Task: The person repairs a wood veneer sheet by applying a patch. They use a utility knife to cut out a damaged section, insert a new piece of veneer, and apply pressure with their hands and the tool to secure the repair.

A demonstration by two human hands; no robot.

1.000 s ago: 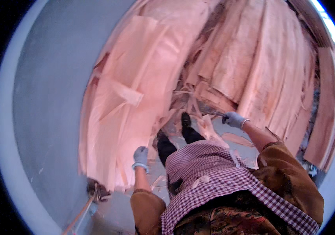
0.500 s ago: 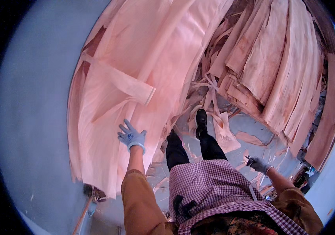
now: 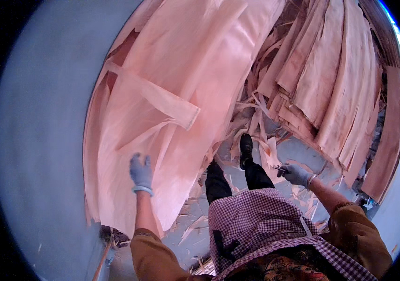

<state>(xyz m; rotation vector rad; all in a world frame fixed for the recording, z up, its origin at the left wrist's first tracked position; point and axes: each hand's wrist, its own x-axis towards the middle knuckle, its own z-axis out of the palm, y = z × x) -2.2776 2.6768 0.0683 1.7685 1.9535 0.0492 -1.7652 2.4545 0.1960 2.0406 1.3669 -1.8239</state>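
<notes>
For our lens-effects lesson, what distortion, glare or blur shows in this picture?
Head view: the wood strip at far right bows with the fisheye curve; head view: bright glare edges the upper right; head view: the left hand looks slightly blurred.

The pale sheets (image 3: 218, 84) look like smooth, slightly shiny wood. The stacked strips (image 3: 319, 89) look like rougher wood. The apron (image 3: 251, 213) is cloth
</notes>
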